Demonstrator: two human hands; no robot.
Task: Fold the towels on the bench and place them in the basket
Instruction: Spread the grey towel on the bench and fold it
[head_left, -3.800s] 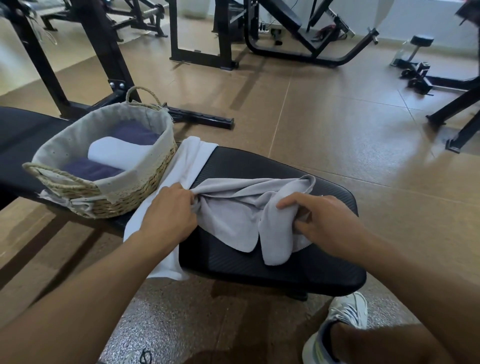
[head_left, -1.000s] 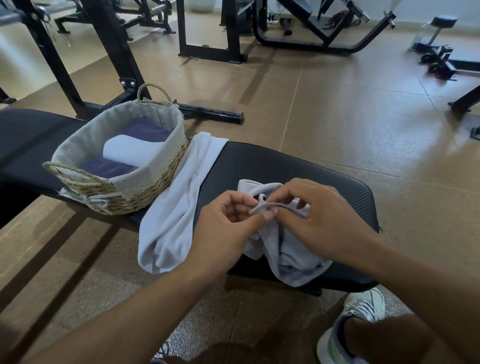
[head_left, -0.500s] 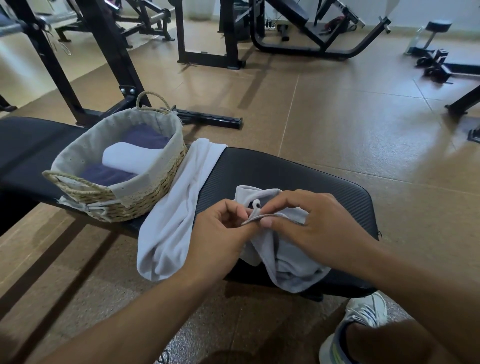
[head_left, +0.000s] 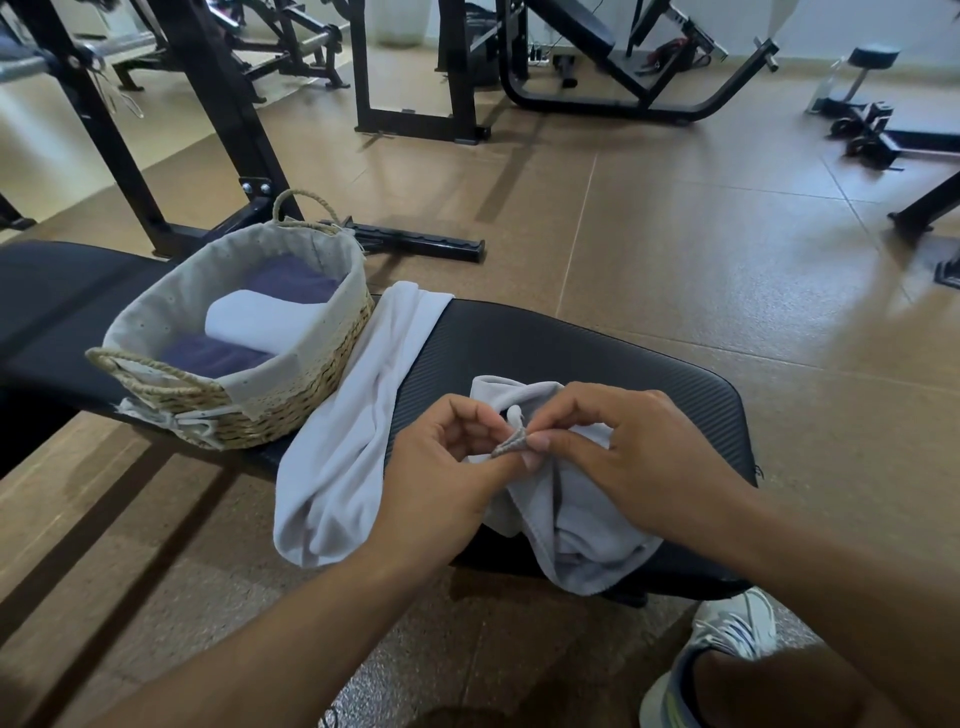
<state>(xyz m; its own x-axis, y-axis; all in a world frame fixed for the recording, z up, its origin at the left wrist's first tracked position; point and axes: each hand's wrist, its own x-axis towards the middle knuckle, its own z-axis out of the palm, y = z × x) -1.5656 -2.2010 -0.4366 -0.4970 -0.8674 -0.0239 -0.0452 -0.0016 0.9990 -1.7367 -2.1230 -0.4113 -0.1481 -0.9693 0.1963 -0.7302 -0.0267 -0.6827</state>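
A crumpled grey towel (head_left: 576, 540) lies on the black bench (head_left: 571, 353) and hangs over its near edge. My left hand (head_left: 441, 478) and my right hand (head_left: 623, 462) meet above it, both pinching a corner of its hem between thumb and fingers. A white towel (head_left: 358, 421) lies unfolded across the bench to the left, drooping off the near side. Beside it stands the woven basket (head_left: 291, 410) with a cloth liner, holding a rolled white towel (head_left: 260, 325) on dark purple towels (head_left: 291, 280).
Black gym machine frames (head_left: 218, 119) stand behind the bench and further back across the brown tiled floor (head_left: 701, 244). A foot in a white sneaker (head_left: 711, 654) is on the floor at the lower right, under the bench end.
Since the earliest frame both hands gathered the spread grey towel and came together on one corner. Over the last second they stayed pinching that hem, barely shifting.
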